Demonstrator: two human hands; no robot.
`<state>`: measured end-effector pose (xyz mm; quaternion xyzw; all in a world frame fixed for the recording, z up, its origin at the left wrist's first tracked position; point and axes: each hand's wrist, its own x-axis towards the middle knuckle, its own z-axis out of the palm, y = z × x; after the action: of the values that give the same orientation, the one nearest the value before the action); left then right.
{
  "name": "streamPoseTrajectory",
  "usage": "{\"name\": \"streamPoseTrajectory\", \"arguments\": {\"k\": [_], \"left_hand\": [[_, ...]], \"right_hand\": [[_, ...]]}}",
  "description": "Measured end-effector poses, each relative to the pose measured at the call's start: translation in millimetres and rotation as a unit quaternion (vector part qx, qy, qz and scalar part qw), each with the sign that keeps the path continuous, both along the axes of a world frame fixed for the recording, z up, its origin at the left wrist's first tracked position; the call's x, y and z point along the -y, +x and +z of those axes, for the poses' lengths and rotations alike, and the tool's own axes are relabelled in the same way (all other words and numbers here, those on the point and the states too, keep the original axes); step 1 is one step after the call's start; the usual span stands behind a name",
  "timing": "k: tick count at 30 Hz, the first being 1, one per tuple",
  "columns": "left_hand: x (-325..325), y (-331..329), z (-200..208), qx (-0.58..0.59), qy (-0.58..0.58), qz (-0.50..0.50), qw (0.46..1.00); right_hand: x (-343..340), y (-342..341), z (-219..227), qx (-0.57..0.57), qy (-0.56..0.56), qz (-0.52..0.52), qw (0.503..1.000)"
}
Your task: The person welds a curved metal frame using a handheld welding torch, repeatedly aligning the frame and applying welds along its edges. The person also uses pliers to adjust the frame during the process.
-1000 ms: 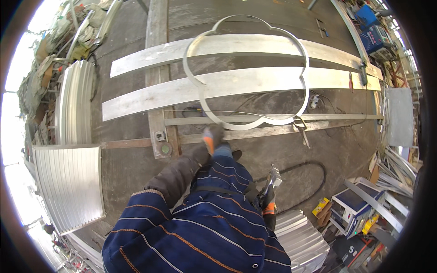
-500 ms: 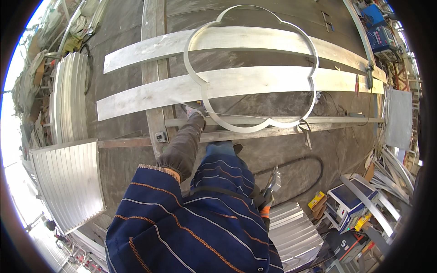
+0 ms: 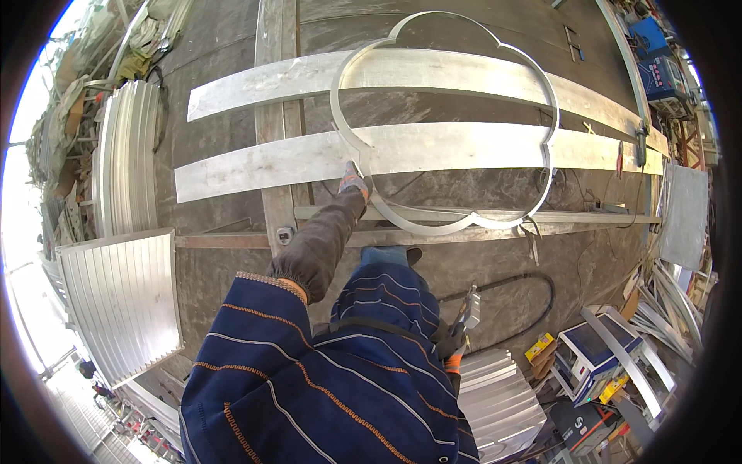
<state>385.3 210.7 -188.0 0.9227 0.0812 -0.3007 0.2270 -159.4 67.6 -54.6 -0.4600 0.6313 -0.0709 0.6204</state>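
A large lobed frame (image 3: pixel 423 229) of thin, pale metal band lies across two long flat metal strips. My left hand (image 3: pixel 355 182), in a grey and orange glove, is at the frame's left inward corner. Its fingers are closed against the band there, partly hidden by it. Low at my right side, my gloved right hand (image 3: pixel 453 340) is wrapped round a hand-held tool (image 3: pixel 470 309) with a silvery head, which looks like a welding torch. The torch points away from me, apart from the frame.
The upper strip (image 3: pixel 232 94) and lower strip (image 3: pixel 224 174) rest across a metal beam (image 3: pixel 277 147). A black hose (image 3: pixel 550 298) loops on the floor. Ribbed panels (image 3: pixel 120 305) stand left, others (image 3: pixel 498 402) lower right. A blue-and-white machine (image 3: pixel 599 348) stands at right.
My left hand has moved up and right, from below the lower strip to the frame's left corner. The view has shifted slightly; my right hand still holds the torch low.
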Motion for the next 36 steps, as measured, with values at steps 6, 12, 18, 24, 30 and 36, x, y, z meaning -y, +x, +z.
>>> {"name": "streamPoseTrajectory", "arguments": {"k": [6, 12, 18, 24, 30, 36], "left_hand": [[-2.6, 37.8, -32.7, -0.015, 0.007, -0.005, 1.000], [18.2, 23.1, -29.1, -0.080, 0.071, -0.063, 0.992], [1.6, -19.8, -43.9, -0.003, -0.313, 0.385, 0.868], [60.0, -108.0, 35.6, 0.168, -0.230, -0.252, 0.925], [171.4, -108.9, 85.2, 0.128, -0.130, -0.486, 0.855], [243.8, -117.8, 43.1, 0.081, -0.099, -0.611, 0.781]], "right_hand": [[-2.9, 10.9, 14.8, -0.011, -0.064, 0.065, 0.996], [-7.7, 33.8, 44.7, 0.012, 0.013, -0.033, 0.999], [-14.9, 15.4, 14.6, -0.058, -0.132, 0.124, 0.982], [-12.6, 23.1, 26.9, 0.047, 0.031, -0.063, 0.996], [32.1, 88.0, 76.4, 0.059, 0.095, -0.154, 0.982], [67.9, 129.2, 69.9, 0.215, 0.096, -0.212, 0.948]]}}
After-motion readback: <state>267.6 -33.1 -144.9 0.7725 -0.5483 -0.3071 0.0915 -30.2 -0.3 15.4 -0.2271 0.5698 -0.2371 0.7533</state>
